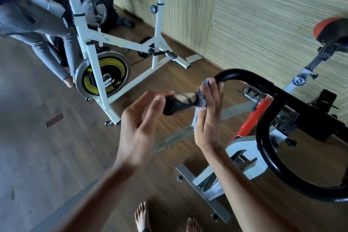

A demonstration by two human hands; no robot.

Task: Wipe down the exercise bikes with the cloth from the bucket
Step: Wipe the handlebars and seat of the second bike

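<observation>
The grey cloth (202,96) is wrapped round the black handlebar (244,77) under the right hand's (207,117) curled fingers, with a tail hanging below them. The left hand (143,118) is loosely spread, its fingertips at the bar's end cap. Two bikes show plainly: the orange bike (252,118) beneath the fingers and the white bike (120,43) beyond them.
</observation>
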